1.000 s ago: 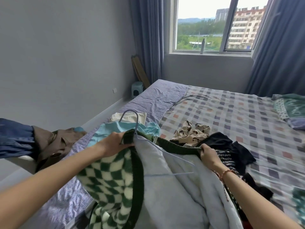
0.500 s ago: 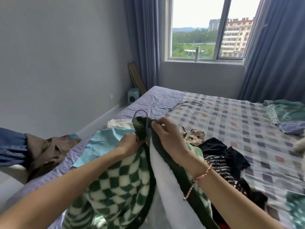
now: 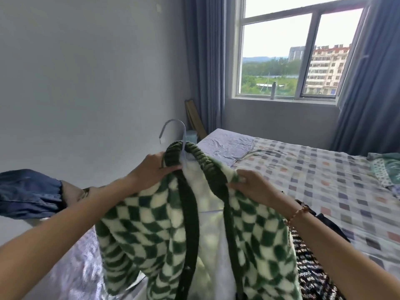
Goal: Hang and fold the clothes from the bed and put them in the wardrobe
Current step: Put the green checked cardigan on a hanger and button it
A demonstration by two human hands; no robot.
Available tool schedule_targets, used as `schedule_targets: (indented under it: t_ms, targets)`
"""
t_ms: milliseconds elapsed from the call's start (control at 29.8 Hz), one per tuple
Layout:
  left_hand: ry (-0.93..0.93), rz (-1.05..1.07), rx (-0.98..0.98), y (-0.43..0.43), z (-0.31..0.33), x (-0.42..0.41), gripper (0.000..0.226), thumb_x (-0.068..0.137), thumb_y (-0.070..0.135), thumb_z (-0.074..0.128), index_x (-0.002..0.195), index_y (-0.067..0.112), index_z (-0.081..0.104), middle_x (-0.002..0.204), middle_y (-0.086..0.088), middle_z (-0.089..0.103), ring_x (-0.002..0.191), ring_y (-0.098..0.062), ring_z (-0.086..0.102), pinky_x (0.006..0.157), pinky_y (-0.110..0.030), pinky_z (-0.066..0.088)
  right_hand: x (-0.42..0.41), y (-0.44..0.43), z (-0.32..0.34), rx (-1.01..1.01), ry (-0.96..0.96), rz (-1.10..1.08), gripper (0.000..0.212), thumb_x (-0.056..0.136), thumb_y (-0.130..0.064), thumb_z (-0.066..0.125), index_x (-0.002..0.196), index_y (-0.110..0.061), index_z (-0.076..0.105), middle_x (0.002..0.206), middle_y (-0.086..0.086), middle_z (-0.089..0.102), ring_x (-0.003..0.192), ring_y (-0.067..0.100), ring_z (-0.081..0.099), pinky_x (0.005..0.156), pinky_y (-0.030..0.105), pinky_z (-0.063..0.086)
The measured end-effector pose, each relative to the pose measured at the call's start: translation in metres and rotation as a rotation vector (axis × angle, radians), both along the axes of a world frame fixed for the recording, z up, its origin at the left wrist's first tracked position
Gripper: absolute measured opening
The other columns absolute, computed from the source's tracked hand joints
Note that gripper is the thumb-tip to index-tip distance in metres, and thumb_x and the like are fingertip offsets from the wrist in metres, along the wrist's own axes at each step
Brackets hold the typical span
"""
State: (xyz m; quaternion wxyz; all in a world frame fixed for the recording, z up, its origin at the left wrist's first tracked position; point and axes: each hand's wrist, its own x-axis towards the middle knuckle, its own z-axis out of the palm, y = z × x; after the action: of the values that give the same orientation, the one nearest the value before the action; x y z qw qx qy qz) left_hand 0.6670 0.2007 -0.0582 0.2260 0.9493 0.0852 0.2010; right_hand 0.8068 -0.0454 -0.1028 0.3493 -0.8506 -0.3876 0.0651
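While the fingers point(image 3: 171, 169) of the left hand point(image 3: 151, 169) curl round the ribbed dark-green collar just beside the hanger's neck, the right hand point(image 3: 251, 185) pinches the fabric at the opposite shoulder, its fingers folded over the dark-green front band. Between the two hands hangs a green-and-cream checkered fleece cardigan point(image 3: 149, 226), lifted above the near end of the bed point(image 3: 324, 176) and draped over a pale plastic hanger point(image 3: 174, 126) whose hook rises clear of the collar. The cardigan's front falls open, showing a white lining with the dark bands running down either side. A beaded bracelet point(image 3: 299, 212) circles the right wrist. Under the right forearm lies a black garment with white lettering point(image 3: 313, 276), on a checked bedspread. To the left, beyond the left forearm, a blue denim garment point(image 3: 28, 191) lies bunched up; what it rests on cannot be made out. A green patterned pillow point(image 3: 387, 169) lies at the far right edge of the bed. Further back, blue curtains point(image 3: 205, 61) frame a window point(image 3: 279, 50), and a slim bottle point(image 3: 273, 90) stands upright on the sill.
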Motion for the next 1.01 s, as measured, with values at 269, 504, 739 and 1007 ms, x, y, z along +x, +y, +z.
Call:
schedule_targets:
  t_ms: [269, 504, 739, 1007]
  targets:
    - [0.930, -0.234, -0.363, -0.008, 0.078, -0.032, 0.038, 0.058, 0.052, 0.069, 0.079, 0.021, 0.068, 0.078, 0.008, 0.072, 0.067, -0.002, 0.067, 0.063, -0.015, 0.052, -0.048, -0.041, 0.083, -0.420, 0.370, 0.166, 0.041, 0.081, -0.050, 0.063, 0.058, -0.017, 0.056, 0.054, -0.006, 0.055, 0.049, 0.009, 0.051, 0.052, 0.019, 0.041]
    - [0.992, -0.029, -0.111, 0.044, 0.004, 0.132, 0.027, 0.086, 0.016, 0.066, 0.109, 0.004, 0.061, 0.094, -0.005, 0.070, 0.092, -0.023, 0.067, 0.079, -0.029, 0.053, 0.067, 0.034, 0.044, -0.665, 0.130, -0.019, 0.049, 0.087, -0.055, 0.052, 0.062, -0.014, 0.052, 0.063, -0.001, 0.053, 0.057, 0.012, 0.047, 0.058, 0.024, 0.039]
    - [0.636, 0.166, 0.323, 0.050, -0.249, 0.196, 0.040, 0.092, 0.007, 0.039, 0.131, 0.013, 0.042, 0.133, -0.013, 0.045, 0.122, -0.030, 0.043, 0.099, -0.039, 0.033, 0.143, 0.079, -0.195, -0.498, -0.130, -0.262, 0.026, 0.088, -0.007, 0.046, 0.112, -0.010, 0.056, 0.111, 0.009, 0.057, 0.112, 0.028, 0.052, 0.085, 0.030, 0.039]
    - [0.986, 0.029, -0.211, -0.030, -0.439, 0.133, 0.033, 0.096, 0.031, 0.044, 0.124, 0.014, 0.049, 0.127, -0.008, 0.042, 0.117, -0.027, 0.047, 0.098, -0.034, 0.039, 0.071, 0.067, -0.373, -0.561, 0.268, -0.125, 0.028, 0.092, -0.017, 0.048, 0.117, -0.019, 0.061, 0.112, 0.004, 0.057, 0.106, 0.024, 0.053, 0.089, 0.030, 0.040]
